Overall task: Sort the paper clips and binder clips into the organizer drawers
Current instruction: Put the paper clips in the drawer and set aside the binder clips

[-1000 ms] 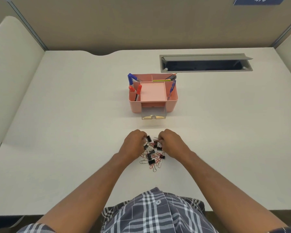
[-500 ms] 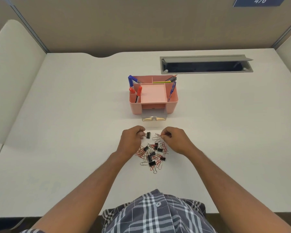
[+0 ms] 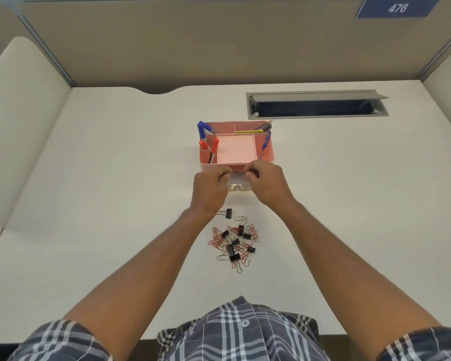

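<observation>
White desk (image 3: 115, 178) holds my pink organizer (image 3: 267, 155). Both fists, left hand (image 3: 210, 190) and right hand (image 3: 267, 183), curl over its drawer (image 3: 238, 187); contents hidden. Clips (image 3: 235, 242) lie nearer.

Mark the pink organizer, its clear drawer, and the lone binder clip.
pink organizer (image 3: 235, 151): head view, floor of middle tray.
clear drawer (image 3: 238, 187): head view, front edge between hands.
lone binder clip (image 3: 228, 213): head view, black body.

Looks like an office cubicle: tan partition walls (image 3: 193, 43) box in a white bench (image 3: 102, 204), with a numbered plate "476" (image 3: 397, 7) up top. There's a grey cable hatch (image 3: 317, 105) near the bench's far edge and a pink desk organizer (image 3: 267, 152) with pens.
</observation>
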`<state>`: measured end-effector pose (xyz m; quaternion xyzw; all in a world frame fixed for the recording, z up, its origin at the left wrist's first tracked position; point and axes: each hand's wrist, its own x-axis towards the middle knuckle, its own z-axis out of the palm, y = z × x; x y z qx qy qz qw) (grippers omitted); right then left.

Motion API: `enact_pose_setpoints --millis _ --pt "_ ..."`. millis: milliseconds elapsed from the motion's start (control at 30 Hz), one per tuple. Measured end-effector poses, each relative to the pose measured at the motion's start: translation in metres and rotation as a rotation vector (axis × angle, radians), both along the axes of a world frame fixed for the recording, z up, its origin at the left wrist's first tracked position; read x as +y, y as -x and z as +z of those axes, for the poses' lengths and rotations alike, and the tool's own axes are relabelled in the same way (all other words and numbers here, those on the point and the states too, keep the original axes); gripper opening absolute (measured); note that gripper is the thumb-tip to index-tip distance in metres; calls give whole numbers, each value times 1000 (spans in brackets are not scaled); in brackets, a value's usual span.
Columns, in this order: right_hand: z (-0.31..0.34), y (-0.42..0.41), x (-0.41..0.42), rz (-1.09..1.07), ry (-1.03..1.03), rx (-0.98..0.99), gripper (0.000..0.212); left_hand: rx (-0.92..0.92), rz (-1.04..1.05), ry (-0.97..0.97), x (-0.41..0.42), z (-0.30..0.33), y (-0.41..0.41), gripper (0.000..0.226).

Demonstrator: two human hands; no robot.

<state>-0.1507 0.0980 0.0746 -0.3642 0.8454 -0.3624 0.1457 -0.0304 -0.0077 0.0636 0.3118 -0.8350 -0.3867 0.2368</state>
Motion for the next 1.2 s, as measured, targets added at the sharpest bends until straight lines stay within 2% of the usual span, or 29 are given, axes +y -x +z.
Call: enact_pose_setpoints --millis 133,300,367,533,633,733,933,1200 --pt "0 0 8 -20 36 -28 20 31 6 25 6 -6 -10 18" --pt "-6 -7 36 -40 80 -70 15 41 -81 205 26 -23 -32 12" --pt "-14 -12 47 -32 -29 -89 14 -25 -159 223 33 -32 -37 12" --pt "-43 -30 66 48 -492 -64 12 -296 -367 273 42 -50 -32 17" --pt "-57 -47 69 70 -609 -2 19 -421 -434 352 44 -52 -25 16" --pt "-66 -60 66 39 -570 58 20 -488 -451 405 47 -50 -22 23" --pt "-73 -69 59 28 -487 96 10 -582 -464 428 49 -51 -26 13" --pt "-72 -60 59 84 -411 116 21 -634 -411 414 51 -52 -28 11"
